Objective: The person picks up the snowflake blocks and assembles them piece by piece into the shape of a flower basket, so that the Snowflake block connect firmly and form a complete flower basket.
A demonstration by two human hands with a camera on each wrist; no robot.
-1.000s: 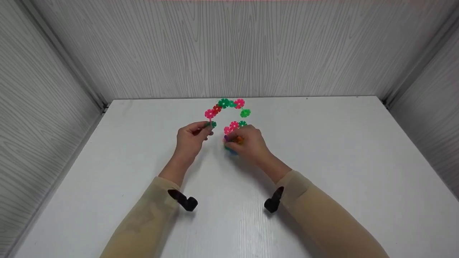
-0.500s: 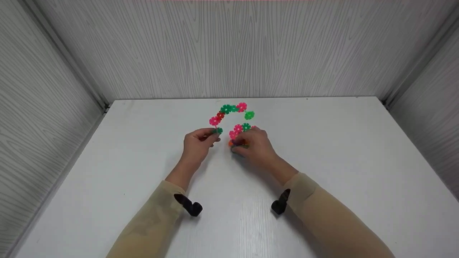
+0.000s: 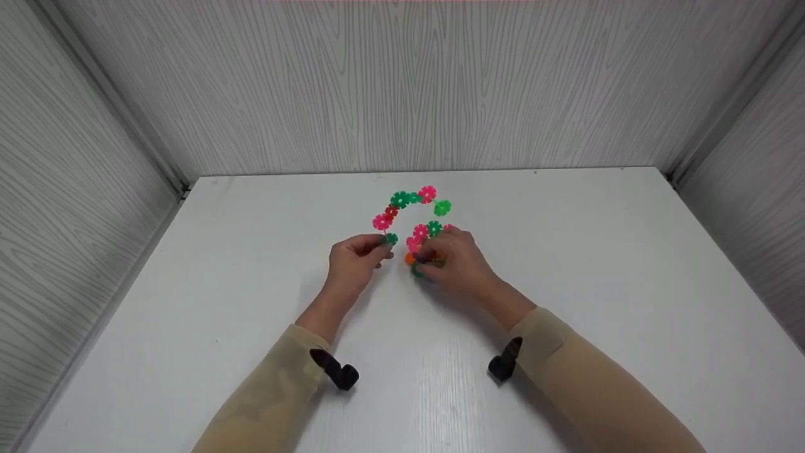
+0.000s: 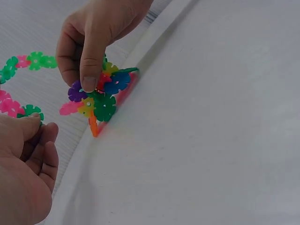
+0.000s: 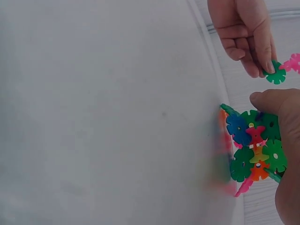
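Note:
In the head view my left hand pinches a green snowflake disc between thumb and fingers. That disc ends a curved chain of notched plastic discs, mostly pink, red and green, arching away and to the right. My right hand grips a cluster of interlocked snowflake discs, partly hidden behind its fingers. The left wrist view shows the cluster with purple, blue, yellow, green and orange discs; its thumb presses near a purple disc. Whether chain and cluster join cannot be made out.
A white table lies under both hands. Wood-grain panels stand behind it and at either side. Black wrist mounts sit at the cuffs of the beige sleeves.
Both hands have shifted a little right and nearer the person, carrying the chain and the cluster along. The right hand has turned the cluster slightly. Both grips stay held.

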